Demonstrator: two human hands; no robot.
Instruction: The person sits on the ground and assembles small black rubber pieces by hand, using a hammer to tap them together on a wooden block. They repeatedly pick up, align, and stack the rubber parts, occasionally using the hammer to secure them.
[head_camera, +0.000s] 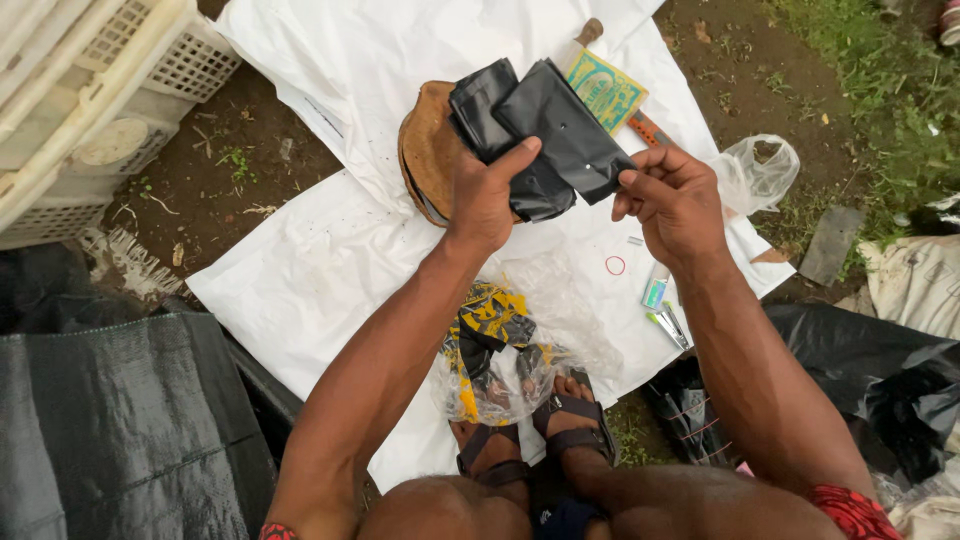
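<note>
Black plastic bags: a small bundle of matte black polythene, folded flat and slightly creased, with at least one small punched hole visible on the uppermost sheet. Two or three layers fan apart at the top left. The bundle is held in the air above the white sheet, in front of a round brown disc that lies on that sheet.

Left hand: grip closed on the lower left part of the bundle, thumb pressed across the front of the bags, fingers behind and out of sight.

Right hand: grip closed on the right-hand edge of the top bag, pinched between thumb and fingertips.

Surroundings, on or beside the white sheet:
- a green and yellow printed packet, just behind the bags;
- a clear plastic bag, crumpled, near the right hand;
- a red rubber band, lying flat below the right hand;
- a clear bag with yellow and black contents, between the forearms, touching the person's sandalled feet;
- a white plastic crate, on bare earth at the upper left;
- grey woven fabric, lower left;
- black plastic sheeting, lower right.
</note>
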